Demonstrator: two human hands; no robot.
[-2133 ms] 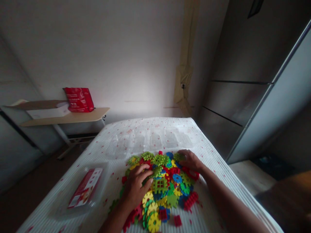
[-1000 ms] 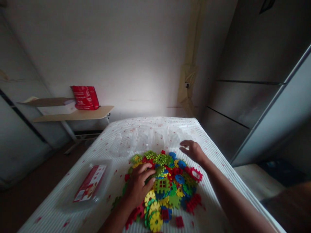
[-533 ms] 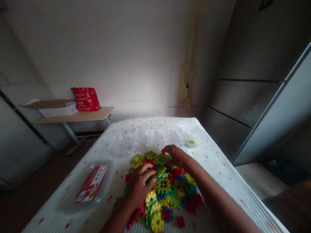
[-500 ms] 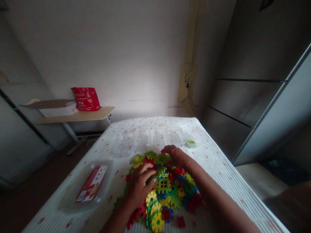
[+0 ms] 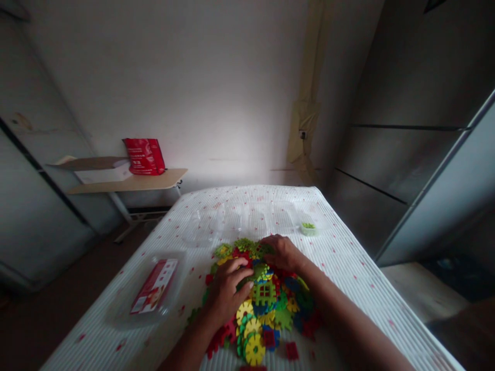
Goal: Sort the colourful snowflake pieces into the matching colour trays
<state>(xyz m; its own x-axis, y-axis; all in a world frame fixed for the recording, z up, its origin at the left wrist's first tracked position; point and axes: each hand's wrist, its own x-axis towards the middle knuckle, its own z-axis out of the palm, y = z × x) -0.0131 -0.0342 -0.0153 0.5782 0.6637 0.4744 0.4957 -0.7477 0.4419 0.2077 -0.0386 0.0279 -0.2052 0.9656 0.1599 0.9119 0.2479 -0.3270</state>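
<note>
A heap of plastic interlocking building pieces [image 5: 253,325] in green, yellow, red and blue lies before me, many shaped like notched discs or square grids. My left hand [image 5: 227,289] rests over the heap's left side, its thumb and fingers closed round a green notched piece [image 5: 260,272]. At the far right of the heap, my right hand [image 5: 285,252] reaches down with fingers extended over green pieces; its thumb and fingertips are partly hidden. Between my wrists, a green square grid piece [image 5: 264,292] lies on top of the pile.
Clear plastic containers [image 5: 201,226] stand in a row behind the heap. The rightmost small tub [image 5: 309,230] holds green pieces. At left lies a clear tray with a red-and-white label [image 5: 154,286]. A side table [image 5: 162,179] carries a red bag [image 5: 145,156] and a white box [image 5: 104,172].
My right hand has lowered slightly onto the green pieces at the heap's far side, its fingers bending down. The left hand keeps its place over the heap. The whole view has shifted slightly.
</note>
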